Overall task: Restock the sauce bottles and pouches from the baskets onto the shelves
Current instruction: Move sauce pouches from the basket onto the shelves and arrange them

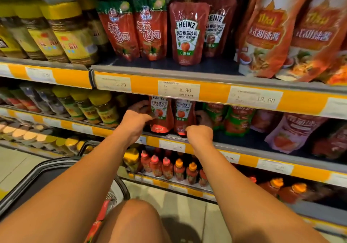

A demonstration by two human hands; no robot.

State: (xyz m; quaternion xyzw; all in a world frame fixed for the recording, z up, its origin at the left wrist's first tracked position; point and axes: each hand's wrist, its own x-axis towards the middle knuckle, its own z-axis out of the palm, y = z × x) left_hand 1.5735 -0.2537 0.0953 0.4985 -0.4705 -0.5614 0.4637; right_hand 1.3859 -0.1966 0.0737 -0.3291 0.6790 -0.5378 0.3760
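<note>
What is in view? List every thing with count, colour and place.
Heinz pouches: two, red, top shelf centre.
Heinz pouches: two, red, middle shelf, at the hands.
Tomato pouches: two, red with green tops, top shelf, left of Heinz.
Thai pouches: at least two, orange, top shelf right.
Jars: several, yellow, top shelf left.
Green pouches: a few, middle shelf right.
Bottles: many, red, lower shelf.
Price tag: white, reads 5.90.
Basket: dark rim, lower left.
Left hand: on left Heinz pouch.
Right hand: at right pouch.

Glossy plastic ketchup pouches (170, 115); matt paper price tags (179, 90).
</note>
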